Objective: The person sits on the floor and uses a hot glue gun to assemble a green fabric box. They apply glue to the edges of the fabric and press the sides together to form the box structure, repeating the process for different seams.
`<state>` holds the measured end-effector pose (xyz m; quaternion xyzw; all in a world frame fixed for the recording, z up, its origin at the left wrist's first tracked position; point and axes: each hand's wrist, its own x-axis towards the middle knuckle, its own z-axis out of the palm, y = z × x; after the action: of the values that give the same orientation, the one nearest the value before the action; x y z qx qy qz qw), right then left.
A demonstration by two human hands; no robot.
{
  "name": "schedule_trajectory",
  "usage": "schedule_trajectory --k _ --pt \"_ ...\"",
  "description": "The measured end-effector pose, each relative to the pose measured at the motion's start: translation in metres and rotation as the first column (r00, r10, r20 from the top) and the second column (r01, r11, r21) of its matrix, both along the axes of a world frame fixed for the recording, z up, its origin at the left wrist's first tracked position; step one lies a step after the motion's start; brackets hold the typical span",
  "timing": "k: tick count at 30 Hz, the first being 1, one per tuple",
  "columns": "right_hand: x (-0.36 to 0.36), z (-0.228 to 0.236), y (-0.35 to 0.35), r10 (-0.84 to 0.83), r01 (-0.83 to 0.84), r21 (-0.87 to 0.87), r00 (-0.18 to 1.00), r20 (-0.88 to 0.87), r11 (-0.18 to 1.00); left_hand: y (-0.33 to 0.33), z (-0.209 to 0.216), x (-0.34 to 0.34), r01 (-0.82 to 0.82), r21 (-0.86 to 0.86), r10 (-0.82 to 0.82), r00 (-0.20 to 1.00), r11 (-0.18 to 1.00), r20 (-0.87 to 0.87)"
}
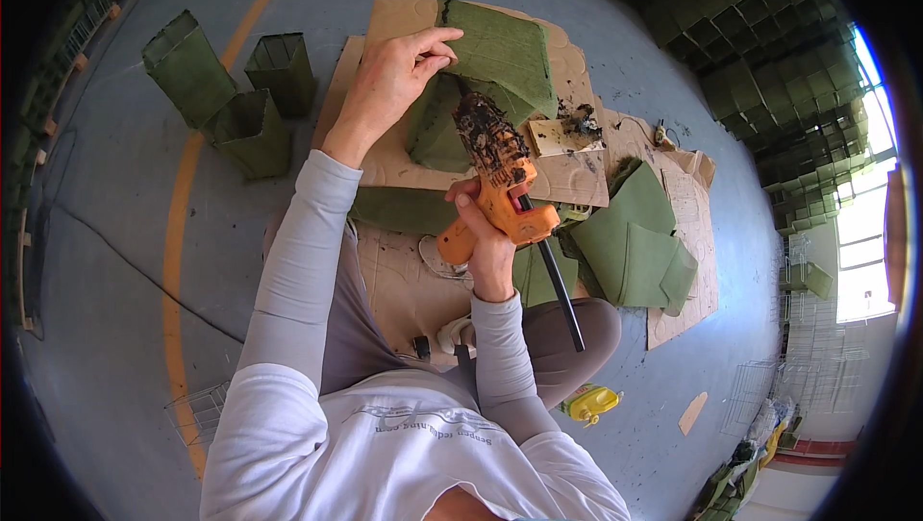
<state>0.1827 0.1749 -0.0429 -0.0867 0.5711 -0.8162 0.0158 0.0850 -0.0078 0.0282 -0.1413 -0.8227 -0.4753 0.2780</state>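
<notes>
Right hand [486,242]: at the centre, its fingers are clamping round the handle of the gun [524,221].
Gun: its orange plastic body is pointing toward eleven o'clock; holding the wrist steady and the nozzle [468,115] low and even along an edge is probably giving the neatest line.
Nozzle: it is wearing a rough, dark, lumpy crust; wiping off loose bits is likely helping to avoid smears.
Stick [562,292]: black, straight and slim, it is jutting out behind toward five o'clock, over the knee [601,329].
Left hand [389,79]: it is hovering at eleven o'clock, thumb and forefinger close together; whether they are pinching the sheet [510,50], I cannot tell. Keeping bare skin off a probably hot tip is wise.
Sheet: green, felt-like and folded, it is lying at twelve o'clock on tan cardboard [399,16].
Scrap [548,141]: flat, it is carrying dark clumps between one and two o'clock.
Pieces [630,233]: matte green panels are overlapping at three o'clock.
Boxes [187,69]: three square-mouthed green ones are standing at ten o'clock.
Stacks [769,50]: more green boxes are towering at two o'clock.
</notes>
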Motion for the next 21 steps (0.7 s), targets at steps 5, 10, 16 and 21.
schedule_trajectory --k 5,10,16,21 --pt "-0.0007 -0.0005 0.0029 -0.023 0.022 -0.011 1.0 -0.022 1.0 0.0002 -0.0005 -0.0002 0.0 -0.004 0.0 1.0 1.0 -0.004" --pt "-0.0018 -0.0028 0.005 -0.037 0.036 -0.027 0.999 -0.037 0.999 0.0011 0.0 0.0004 0.0 0.007 0.0 1.0 1.0 0.008" --pt "-0.0013 0.0001 0.0049 -0.071 0.07 -0.095 0.997 -0.012 0.993 0.0003 0.0002 -0.0009 -0.008 -0.011 0.008 1.0 1.0 -0.005" --pt "-0.0017 -0.0014 0.008 -0.085 0.084 -0.099 0.996 -0.002 0.991 0.0007 -0.0008 -0.0005 -0.01 -0.009 0.01 1.0 1.0 0.004"
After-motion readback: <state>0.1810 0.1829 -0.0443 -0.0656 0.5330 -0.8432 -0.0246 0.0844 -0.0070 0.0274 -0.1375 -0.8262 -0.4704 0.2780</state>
